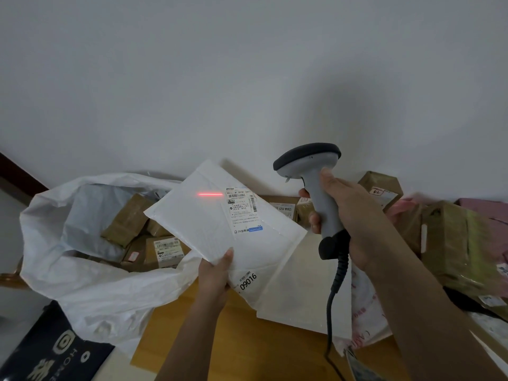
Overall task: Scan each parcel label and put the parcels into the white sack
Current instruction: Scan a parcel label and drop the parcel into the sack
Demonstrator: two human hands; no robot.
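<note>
head view: a person's left hand (pixel 214 273) lifts a flat white padded mailer (pixel 220 215) above a wooden table (pixel 247 339), its fingers curled under the near edge and the thumb pressed on top, pinching the soft, faintly ribbed envelope at its lower corner. the mailer tilts face-up between the two hands, just right of the open white sack (pixel 90 287). a printed shipping label (pixel 242 210) with barcodes and small, unreadable text sits on its right half, a blue patch at the label's foot. a red scan line (pixel 210 194) falls on the bare envelope just left of the label.

the right hand (pixel 354 224) grips the grey handle of a barcode scanner (pixel 316 182), fingers wrapped round it; the scanner's dark rounded head points toward the mailer, and a black coiled cord (pixel 334 298) hangs from its base.

a second white envelope (pixel 288 284) lies on the table under the held one, marked "09016" beside a small barcode. the crinkled woven sack gapes open at left, holding brown taped cardboard boxes (pixel 148 237) with white labels and a grey plastic bag. more tape-wrapped brown parcels (pixel 450 243) and pink plastic mailers are piled at right against a plain white wall (pixel 247 78). a dark bag (pixel 52 353) printed with "home" lies at lower left.
</note>
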